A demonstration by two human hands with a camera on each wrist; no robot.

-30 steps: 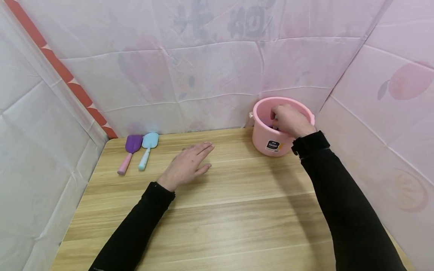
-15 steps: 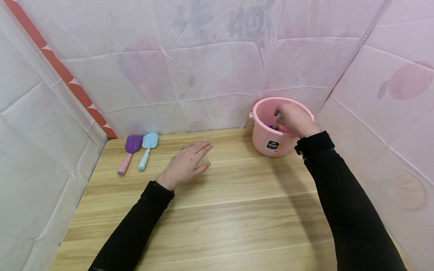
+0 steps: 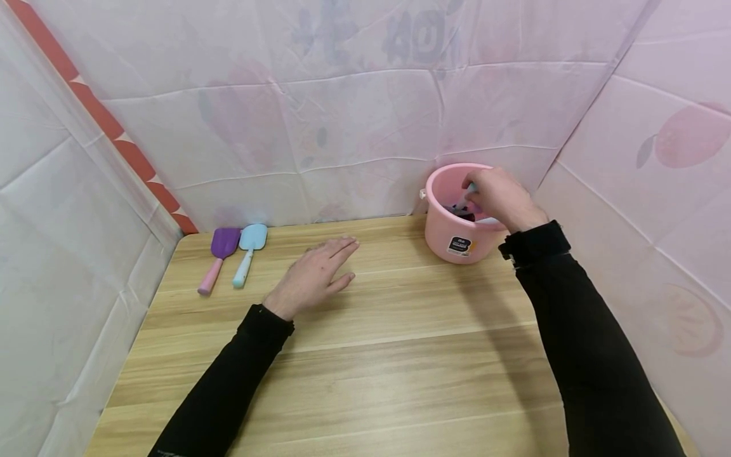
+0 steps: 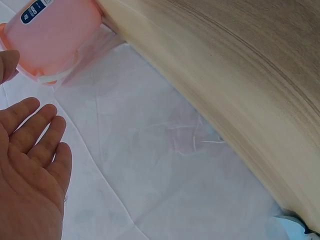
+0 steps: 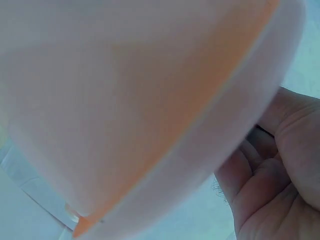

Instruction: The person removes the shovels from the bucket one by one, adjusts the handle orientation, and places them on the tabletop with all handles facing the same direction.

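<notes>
Left hand (image 3: 315, 271) lies flat, fingers straight, on the wooden table (image 3: 365, 368). Right hand (image 3: 498, 198), over the pink bucket (image 3: 457, 238), pinches a pale blue handle (image 3: 471, 188).

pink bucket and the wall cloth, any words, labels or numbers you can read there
Pink bucket: a dark label with white print and an orange corner; too small to read.
Same label from the left wrist: blurred, unreadable.
Wall cloth: faint grey characters show through, not legible.

A pink round bucket (image 3: 457, 225) stands upright at the counter's far right corner, a dark label on its side; dark purple things lie inside.
</notes>
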